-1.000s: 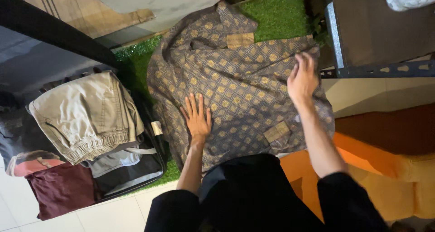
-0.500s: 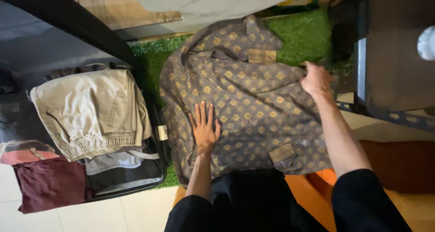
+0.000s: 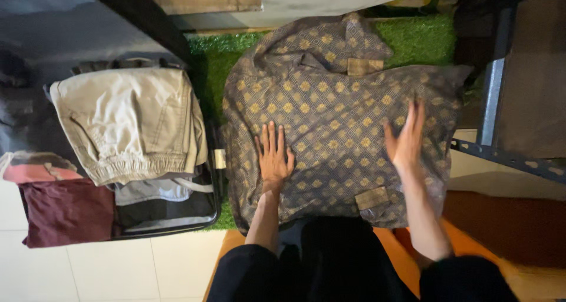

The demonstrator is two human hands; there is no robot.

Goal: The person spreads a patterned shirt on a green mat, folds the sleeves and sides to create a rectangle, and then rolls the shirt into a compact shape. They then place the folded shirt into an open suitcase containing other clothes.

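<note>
Having let go of the edge it pinched a moment ago, the right hand (image 3: 405,142) now lies open beside the flat left hand (image 3: 274,157) on the patterned shirt (image 3: 336,107) spread across green turf (image 3: 421,40).

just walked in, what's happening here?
A person is kneeling over a grey shirt with a gold pattern, spread on green artificial turf. The left hand lies flat on the shirt with fingers spread; the right hand is open over the shirt's right half. To the left, an open suitcase holds folded beige trousers and a maroon garment.
</note>
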